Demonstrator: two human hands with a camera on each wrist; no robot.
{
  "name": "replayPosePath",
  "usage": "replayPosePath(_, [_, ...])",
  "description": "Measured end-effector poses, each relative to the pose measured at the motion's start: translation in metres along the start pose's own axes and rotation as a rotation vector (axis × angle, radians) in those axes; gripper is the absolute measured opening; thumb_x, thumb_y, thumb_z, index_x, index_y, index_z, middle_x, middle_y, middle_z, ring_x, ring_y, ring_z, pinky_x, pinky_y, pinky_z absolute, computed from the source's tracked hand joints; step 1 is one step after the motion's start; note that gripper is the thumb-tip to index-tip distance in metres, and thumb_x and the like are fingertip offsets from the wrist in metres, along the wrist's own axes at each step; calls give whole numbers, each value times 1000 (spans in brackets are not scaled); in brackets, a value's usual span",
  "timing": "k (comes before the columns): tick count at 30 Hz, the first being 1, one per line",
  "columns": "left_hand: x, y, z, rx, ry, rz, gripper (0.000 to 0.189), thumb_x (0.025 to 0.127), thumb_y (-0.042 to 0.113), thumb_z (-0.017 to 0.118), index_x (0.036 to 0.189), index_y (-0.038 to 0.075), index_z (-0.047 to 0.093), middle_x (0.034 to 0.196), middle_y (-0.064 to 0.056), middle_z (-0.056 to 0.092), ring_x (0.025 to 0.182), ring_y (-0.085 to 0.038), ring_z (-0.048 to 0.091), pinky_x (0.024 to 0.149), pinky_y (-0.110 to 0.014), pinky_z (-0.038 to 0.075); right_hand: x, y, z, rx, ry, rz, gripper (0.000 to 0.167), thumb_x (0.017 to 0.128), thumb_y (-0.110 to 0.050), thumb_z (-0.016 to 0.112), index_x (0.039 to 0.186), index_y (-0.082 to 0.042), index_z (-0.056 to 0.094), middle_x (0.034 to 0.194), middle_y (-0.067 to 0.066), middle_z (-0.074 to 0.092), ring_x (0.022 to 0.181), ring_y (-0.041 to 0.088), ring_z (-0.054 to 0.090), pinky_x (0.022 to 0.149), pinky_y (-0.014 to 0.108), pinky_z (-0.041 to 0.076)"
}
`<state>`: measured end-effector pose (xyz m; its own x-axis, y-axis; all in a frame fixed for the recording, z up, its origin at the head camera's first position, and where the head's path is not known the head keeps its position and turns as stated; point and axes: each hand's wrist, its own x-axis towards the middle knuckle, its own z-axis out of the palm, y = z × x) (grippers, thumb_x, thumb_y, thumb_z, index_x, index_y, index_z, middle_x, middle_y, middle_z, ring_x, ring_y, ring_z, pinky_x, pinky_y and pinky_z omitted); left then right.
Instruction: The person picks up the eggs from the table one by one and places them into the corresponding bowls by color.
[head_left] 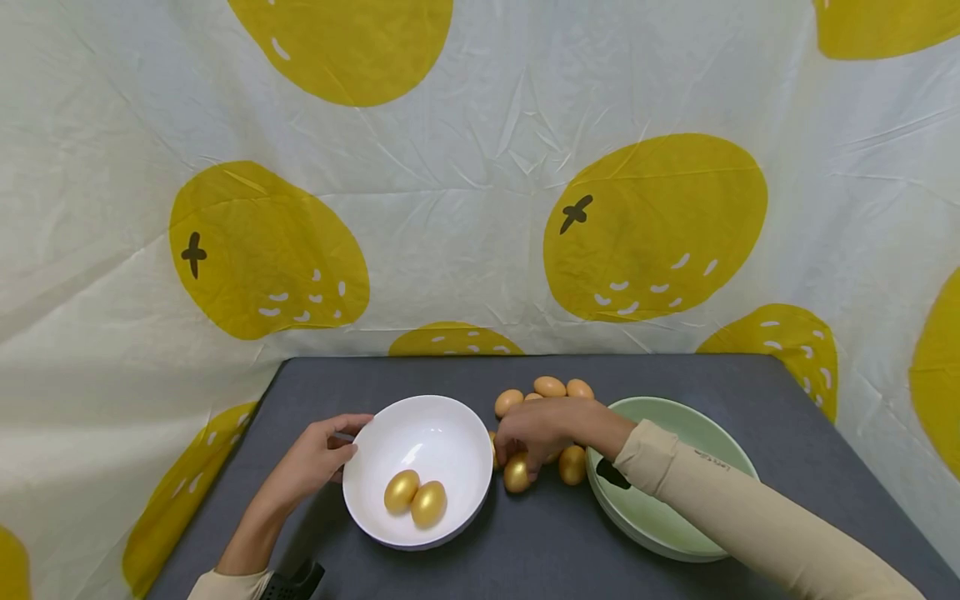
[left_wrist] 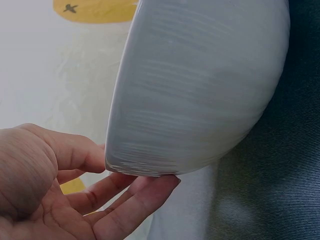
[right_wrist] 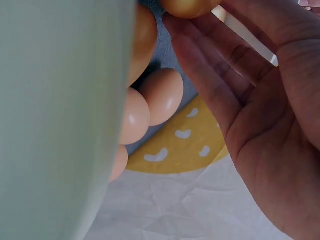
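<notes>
A white bowl [head_left: 465, 433] stands on the left part of the table with two gold eggs [head_left: 428, 504] inside. At its left rim my left hand [head_left: 311, 458] holds it, the thumb by the edge and the fingers [left_wrist: 150, 197] against the outside. My right hand [head_left: 543, 425] reaches in from the right and pinches a gold egg [head_left: 517, 474] between thumb and fingers, just right of the white bowl. In the right wrist view that egg [right_wrist: 190, 6] shows at the top by the fingertips. Another gold egg [head_left: 572, 465] lies beside it; the hand partly hides more eggs.
Several brown eggs [head_left: 550, 387] lie behind my right hand. A green bowl [head_left: 660, 408] stands at the right, under my right forearm [head_left: 750, 508], with a dark patch [head_left: 612, 474] at its left side. A lemon-print cloth [head_left: 480, 250] hangs behind the dark table [head_left: 360, 379].
</notes>
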<state>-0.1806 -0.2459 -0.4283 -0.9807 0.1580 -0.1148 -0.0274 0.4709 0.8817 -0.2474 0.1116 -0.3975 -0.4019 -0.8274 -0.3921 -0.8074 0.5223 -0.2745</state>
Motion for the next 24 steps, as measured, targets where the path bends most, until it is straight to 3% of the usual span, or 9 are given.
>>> replayPosePath(14, [1, 0, 1, 7, 16, -19, 44, 96, -3, 58, 139, 7, 61, 123, -17, 63, 90, -25, 67, 67, -43, 62, -14, 11, -6, 96, 64, -140, 30, 80, -13, 87, 106, -22, 74, 103, -11, 64, 95, 5, 60, 84, 18, 50])
replayPosePath(18, [2, 0, 2, -1, 14, -20, 44, 96, -3, 58, 139, 7, 61, 123, -16, 63, 91, -26, 68, 68, -44, 62, -17, 14, -6, 158, 70, -127, 33, 81, -11, 86, 109, -21, 73, 107, -12, 64, 99, 2, 62, 89, 21, 51])
replayPosePath(24, [2, -1, 1, -6, 8, -16, 44, 96, -3, 58, 139, 6, 60, 123, -17, 63, 92, -27, 68, 66, -43, 62, -23, 16, -8, 193, 86, -110, 32, 83, -11, 84, 111, -20, 72, 108, -13, 66, 98, 4, 63, 87, 23, 53])
